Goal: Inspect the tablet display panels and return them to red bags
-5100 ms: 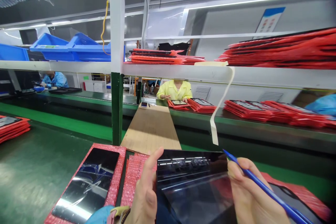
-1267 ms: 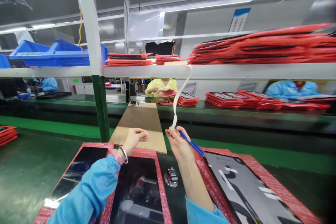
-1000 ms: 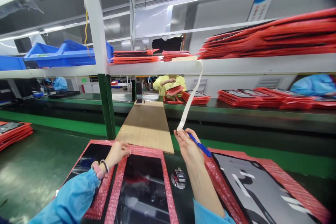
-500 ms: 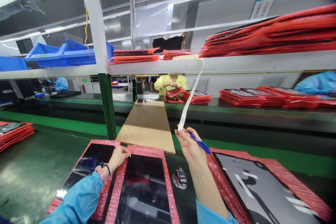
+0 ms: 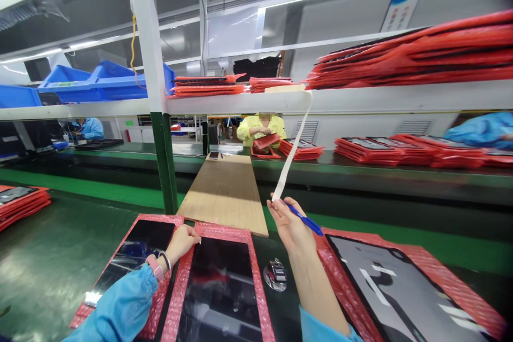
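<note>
My right hand (image 5: 289,223) is raised and pinches the lower end of a white tape strip (image 5: 294,143) that hangs from a roll on the shelf edge. A blue pen (image 5: 305,219) is also clamped in that hand. My left hand (image 5: 182,241) rests closed on the top left corner of a dark glass panel in a red bubble-wrap sleeve (image 5: 218,286) straight in front of me. A second sleeved panel (image 5: 130,256) lies to its left and a third (image 5: 395,291) to the right. A small metal tally counter (image 5: 275,273) sits between the middle and right panels.
A wooden board (image 5: 224,192) bridges over to the far green bench. There a person in yellow (image 5: 261,127) handles red sleeves next to several stacks (image 5: 377,148). The shelf above carries more red stacks (image 5: 412,59) and blue bins (image 5: 100,79). A green and white post (image 5: 162,160) stands left of centre.
Five seconds ago both hands held a glass panel up close. Since a second ago my right hand keeps its pinch on the tape and my left hand stays on the sleeve corner.
</note>
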Action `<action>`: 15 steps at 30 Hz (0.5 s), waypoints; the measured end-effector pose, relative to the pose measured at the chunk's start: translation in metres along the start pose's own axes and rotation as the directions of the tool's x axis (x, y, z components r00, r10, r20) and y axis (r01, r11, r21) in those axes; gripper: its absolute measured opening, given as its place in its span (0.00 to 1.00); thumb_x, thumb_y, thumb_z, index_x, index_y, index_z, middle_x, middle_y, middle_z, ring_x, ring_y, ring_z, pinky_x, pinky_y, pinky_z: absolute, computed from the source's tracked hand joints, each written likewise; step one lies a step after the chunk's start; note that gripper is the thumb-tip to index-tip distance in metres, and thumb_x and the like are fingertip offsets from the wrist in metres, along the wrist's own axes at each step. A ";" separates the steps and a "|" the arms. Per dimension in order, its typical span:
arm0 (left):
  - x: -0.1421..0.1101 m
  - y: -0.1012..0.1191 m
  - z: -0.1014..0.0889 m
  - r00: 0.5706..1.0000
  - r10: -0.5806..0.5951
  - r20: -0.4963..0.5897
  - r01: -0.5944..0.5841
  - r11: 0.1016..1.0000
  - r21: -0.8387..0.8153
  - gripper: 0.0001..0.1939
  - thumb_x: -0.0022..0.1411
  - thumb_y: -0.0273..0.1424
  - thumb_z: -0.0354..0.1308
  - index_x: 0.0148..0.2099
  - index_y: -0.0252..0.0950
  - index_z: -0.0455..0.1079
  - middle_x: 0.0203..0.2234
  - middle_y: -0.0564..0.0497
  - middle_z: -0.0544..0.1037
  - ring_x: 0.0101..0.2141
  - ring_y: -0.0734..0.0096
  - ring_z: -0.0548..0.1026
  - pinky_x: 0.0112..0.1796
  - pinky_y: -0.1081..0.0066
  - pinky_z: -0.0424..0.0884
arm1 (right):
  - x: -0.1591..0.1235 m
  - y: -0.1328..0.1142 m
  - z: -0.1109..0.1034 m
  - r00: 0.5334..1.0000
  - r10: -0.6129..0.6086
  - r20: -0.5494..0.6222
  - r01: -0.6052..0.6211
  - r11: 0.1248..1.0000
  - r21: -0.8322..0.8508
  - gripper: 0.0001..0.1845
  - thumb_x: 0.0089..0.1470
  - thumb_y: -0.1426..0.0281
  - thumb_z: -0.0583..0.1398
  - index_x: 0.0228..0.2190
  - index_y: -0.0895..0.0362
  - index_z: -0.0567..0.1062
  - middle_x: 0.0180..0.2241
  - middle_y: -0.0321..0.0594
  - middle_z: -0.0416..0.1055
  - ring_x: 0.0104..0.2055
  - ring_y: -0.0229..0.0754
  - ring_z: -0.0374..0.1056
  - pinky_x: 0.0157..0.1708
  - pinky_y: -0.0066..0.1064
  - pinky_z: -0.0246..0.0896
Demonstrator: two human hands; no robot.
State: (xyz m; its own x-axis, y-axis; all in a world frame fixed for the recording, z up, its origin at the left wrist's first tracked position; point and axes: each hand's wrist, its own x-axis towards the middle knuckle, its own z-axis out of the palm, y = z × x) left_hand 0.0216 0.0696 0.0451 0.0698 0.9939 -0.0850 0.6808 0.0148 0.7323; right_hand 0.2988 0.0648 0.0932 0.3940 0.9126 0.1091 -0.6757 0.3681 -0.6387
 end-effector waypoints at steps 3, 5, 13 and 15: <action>-0.002 -0.003 0.004 1.000 -0.010 -0.024 0.009 0.999 -0.032 0.15 0.64 0.36 0.58 0.51 0.34 0.69 0.47 0.46 0.74 0.42 0.61 0.75 0.42 0.58 0.74 | -0.002 0.000 0.003 1.000 -0.009 -0.016 0.009 1.000 -0.003 0.14 0.60 0.67 0.60 0.47 0.58 0.71 0.46 0.43 0.71 0.42 0.44 0.71 0.39 0.40 0.71; -0.001 -0.006 0.008 0.998 -0.025 -0.049 0.022 0.998 -0.060 0.15 0.64 0.35 0.57 0.51 0.34 0.69 0.47 0.46 0.74 0.43 0.61 0.75 0.42 0.57 0.74 | -0.004 0.000 0.005 1.000 -0.015 -0.027 0.015 1.000 -0.006 0.14 0.60 0.67 0.60 0.47 0.58 0.71 0.46 0.43 0.71 0.42 0.44 0.71 0.39 0.40 0.71; 0.014 -0.008 0.018 0.978 -0.135 -0.161 0.105 0.977 -0.186 0.17 0.64 0.35 0.57 0.53 0.35 0.67 0.49 0.44 0.73 0.45 0.61 0.74 0.44 0.55 0.73 | -0.004 0.003 0.004 0.999 -0.034 -0.030 0.032 0.997 -0.063 0.15 0.60 0.66 0.60 0.47 0.58 0.71 0.47 0.43 0.71 0.43 0.44 0.71 0.40 0.41 0.70; 0.014 -0.007 0.013 0.969 -0.155 -0.192 0.114 0.971 -0.208 0.18 0.64 0.35 0.57 0.54 0.35 0.67 0.51 0.44 0.72 0.46 0.59 0.74 0.44 0.54 0.73 | -0.001 0.005 -0.001 0.998 -0.046 -0.030 0.043 0.994 -0.098 0.15 0.60 0.66 0.60 0.48 0.58 0.71 0.47 0.43 0.70 0.43 0.45 0.71 0.41 0.42 0.70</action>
State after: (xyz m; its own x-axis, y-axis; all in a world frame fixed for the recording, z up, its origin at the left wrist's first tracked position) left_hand 0.0270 0.0815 0.0295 -0.1780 0.9818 -0.0662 0.5174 0.1506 0.8424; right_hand 0.2953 0.0660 0.0891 0.4434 0.8889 0.1152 -0.5936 0.3875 -0.7053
